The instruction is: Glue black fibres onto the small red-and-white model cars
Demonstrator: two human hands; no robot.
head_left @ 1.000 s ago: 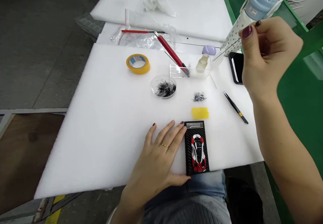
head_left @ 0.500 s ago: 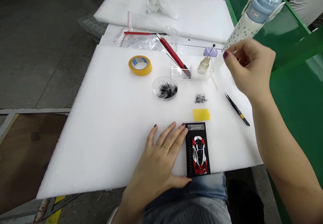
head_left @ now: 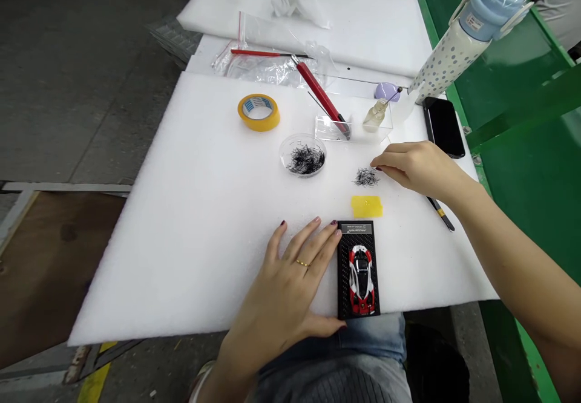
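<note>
My left hand (head_left: 284, 282) lies palm down with its fingers spread. Its fingertips and thumb touch the left side of a black display base (head_left: 344, 270), which carries a red, white and black model car (head_left: 362, 279). My right hand (head_left: 411, 167) is closed in a pinch just right of a small pile of short black fibres (head_left: 365, 177); anything between its fingertips is too small to make out. A yellow tape piece (head_left: 367, 206) lies between the pile and the base. Dark tweezers (head_left: 441, 214) lie partly hidden under my right forearm.
A clear dish (head_left: 303, 156) of black fibres, a yellow tape roll (head_left: 258, 112) and a red-handled craft knife (head_left: 320, 94) lie on white foam (head_left: 181, 209). Behind my right hand are a small glass bottle (head_left: 374, 116), a phone (head_left: 443, 126) and a tall dotted bottle (head_left: 454, 58).
My right hand has come down and to the left, from beside the dotted bottle to the fibre pile, uncovering the phone. My left hand keeps its place against the base.
</note>
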